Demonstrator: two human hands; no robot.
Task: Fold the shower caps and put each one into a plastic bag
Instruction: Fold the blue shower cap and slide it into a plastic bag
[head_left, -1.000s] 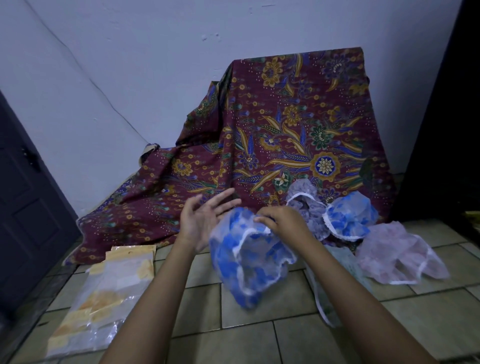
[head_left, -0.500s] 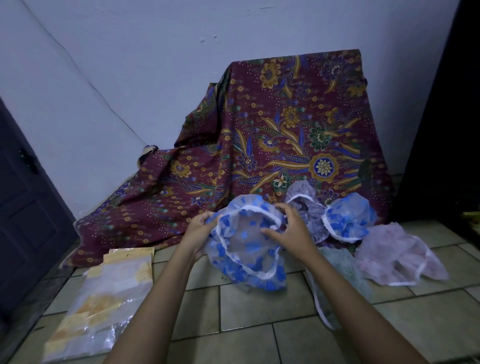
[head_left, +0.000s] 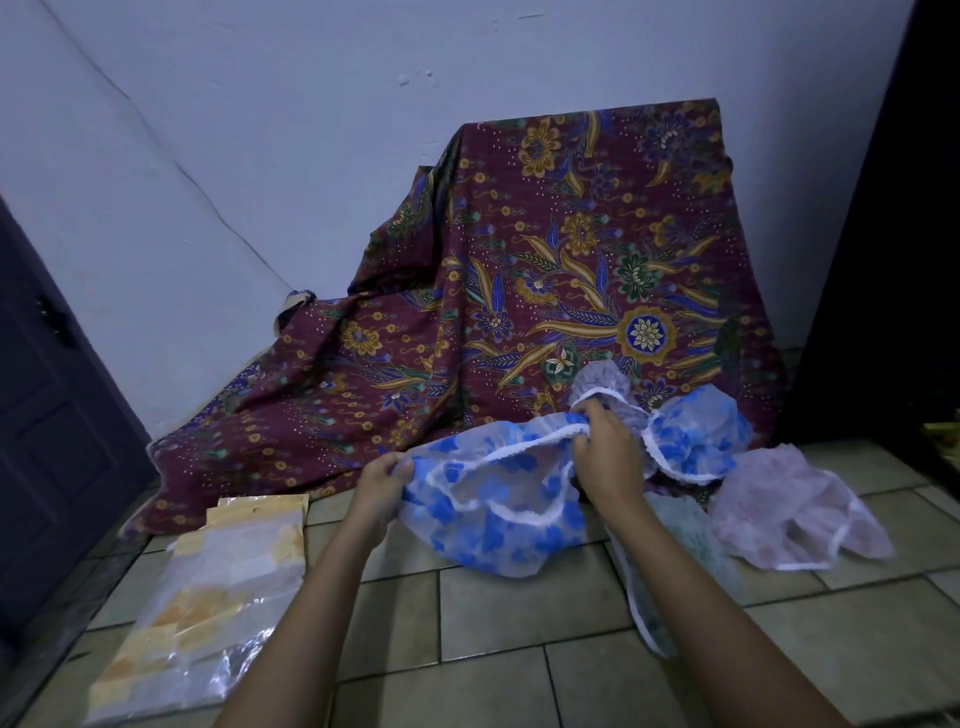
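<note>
Our left forearm (head_left: 322, 597) rises from 6 o'clock, our right forearm (head_left: 701, 597) from 5 o'clock. Our left grip (head_left: 384, 480) sits at 8 o'clock of our right grip (head_left: 605, 452); both pinch the blue shower cap (head_left: 493, 535) rim, fingers curled.

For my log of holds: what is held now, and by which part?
The blue cap, by its white rim: the left grip pinches the left end, the right grip the far right part.
</note>
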